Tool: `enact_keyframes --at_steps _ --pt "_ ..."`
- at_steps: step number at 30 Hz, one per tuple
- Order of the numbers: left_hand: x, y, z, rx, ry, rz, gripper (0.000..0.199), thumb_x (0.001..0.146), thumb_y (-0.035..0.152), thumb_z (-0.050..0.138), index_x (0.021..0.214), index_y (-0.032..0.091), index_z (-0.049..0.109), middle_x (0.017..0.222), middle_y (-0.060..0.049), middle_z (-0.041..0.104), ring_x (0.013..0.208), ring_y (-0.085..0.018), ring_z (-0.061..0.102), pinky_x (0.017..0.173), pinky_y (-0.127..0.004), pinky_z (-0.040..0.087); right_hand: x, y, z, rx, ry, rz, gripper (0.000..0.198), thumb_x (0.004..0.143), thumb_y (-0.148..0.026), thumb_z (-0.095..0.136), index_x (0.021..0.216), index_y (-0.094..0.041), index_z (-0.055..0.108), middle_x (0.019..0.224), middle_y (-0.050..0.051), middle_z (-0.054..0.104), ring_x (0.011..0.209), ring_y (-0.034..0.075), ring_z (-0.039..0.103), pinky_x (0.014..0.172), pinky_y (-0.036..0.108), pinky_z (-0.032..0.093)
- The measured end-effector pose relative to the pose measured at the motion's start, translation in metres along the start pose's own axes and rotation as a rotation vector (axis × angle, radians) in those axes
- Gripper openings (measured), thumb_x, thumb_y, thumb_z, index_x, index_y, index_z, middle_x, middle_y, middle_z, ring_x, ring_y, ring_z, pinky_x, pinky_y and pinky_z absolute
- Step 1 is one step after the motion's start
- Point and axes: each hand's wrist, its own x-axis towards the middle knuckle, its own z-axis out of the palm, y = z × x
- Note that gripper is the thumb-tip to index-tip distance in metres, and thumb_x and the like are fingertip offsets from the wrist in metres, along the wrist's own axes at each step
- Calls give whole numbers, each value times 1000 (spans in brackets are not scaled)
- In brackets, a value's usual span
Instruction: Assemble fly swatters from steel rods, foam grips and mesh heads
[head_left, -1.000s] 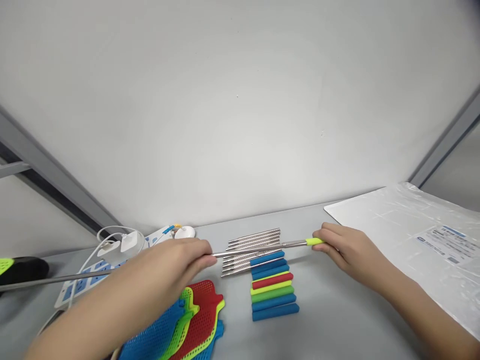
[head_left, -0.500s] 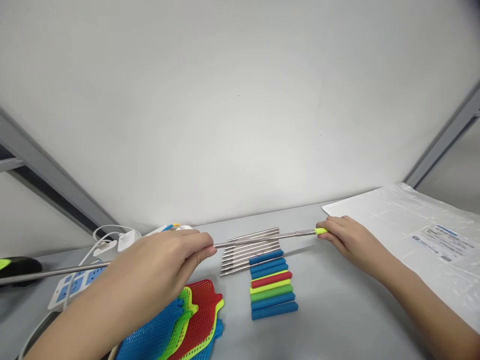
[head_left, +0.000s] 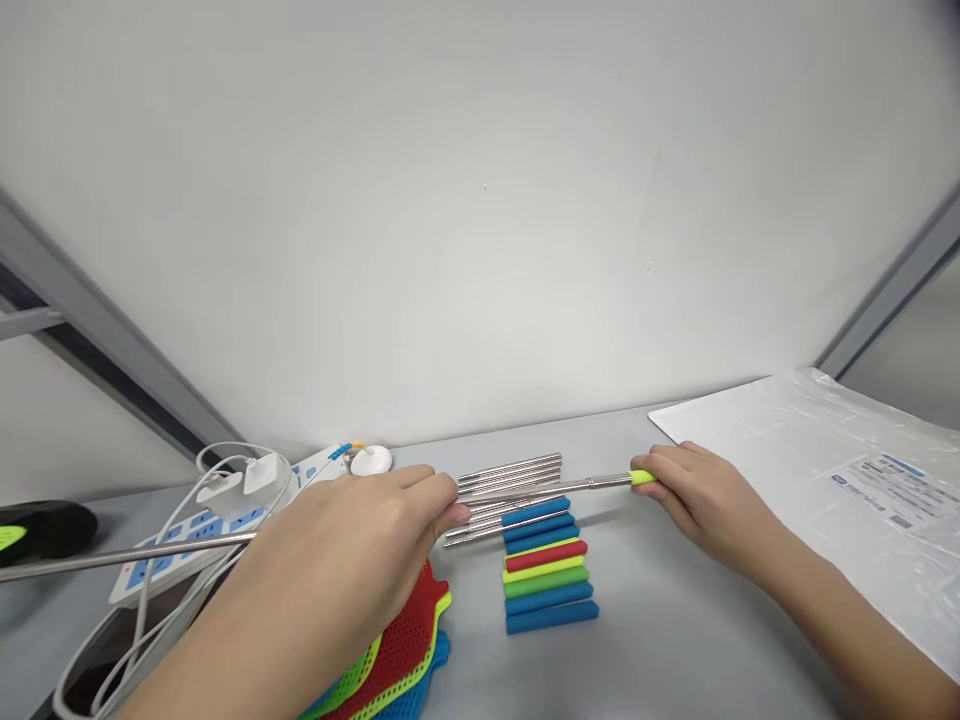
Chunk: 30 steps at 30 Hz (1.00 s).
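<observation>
A long telescopic metal rod (head_left: 555, 489) spans between my hands above the table. My left hand (head_left: 375, 525) pinches its thin section, and more of the rod runs out past that hand to the left edge. My right hand (head_left: 697, 490) is closed around the yellow-green grip (head_left: 641, 477) at the rod's right end. Beneath the rod lie several shorter metal rods (head_left: 517, 468) in a row. Coloured handle grips (head_left: 547, 583) in blue, green, yellow and red lie side by side nearer me. Perforated fly swatter heads (head_left: 405, 635) are stacked under my left forearm, partly hidden.
At left, a power strip (head_left: 139, 575) has white plugs and a tangled white cable (head_left: 142, 610). A black object with a green patch (head_left: 45, 530) sits at the far left. A plastic-wrapped white package (head_left: 795, 430) covers the right side; a wall stands behind.
My left hand has moved a little to the right along the rod. My right hand still holds the yellow-green grip, and the view has shifted slightly.
</observation>
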Motion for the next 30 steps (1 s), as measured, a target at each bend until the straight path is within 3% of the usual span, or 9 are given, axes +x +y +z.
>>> enact_keyframes --at_steps 6,13,18,21,25,30 --pt "1 1 -1 125 -80 -33 40 98 44 30 72 25 54 66 0 61 54 -21 55 50 -33 22 -1 -8 0 -15 0 -5 17 102 -31 41 93 -22 52 76 0 61 61 16 49 62 30 35" --pt "6 -2 2 116 50 191 31 95 26 44 65 22 49 64 -1 57 64 -21 47 62 -35 28 0 -18 1 -46 0 -54 24 103 -34 38 89 -21 54 69 -1 62 56 15 49 56 29 32" --pt "10 0 4 27 -16 139 28 94 19 47 67 21 47 68 -2 56 70 -21 46 61 -34 27 -3 -17 2 -101 8 -40 23 102 -33 40 87 -21 54 70 0 62 55 16 49 58 30 30" --pt "13 13 18 -34 -36 180 27 96 18 46 69 21 47 69 -1 56 72 -21 46 60 -33 26 -1 -31 3 -90 15 -91 27 103 -34 39 85 -21 54 66 -1 60 52 15 47 56 30 28" --pt "15 38 44 -36 -22 343 25 98 16 45 73 20 49 71 -1 57 74 -21 46 67 -35 28 4 -57 5 -77 39 -193 31 103 -34 38 81 -20 56 60 -2 54 48 14 40 54 31 24" --pt "17 40 43 -34 -12 339 30 101 33 43 75 20 52 72 0 59 69 -20 49 69 -36 29 5 -58 5 -53 50 -147 32 103 -36 38 83 -19 57 61 -2 54 49 14 38 55 31 23"
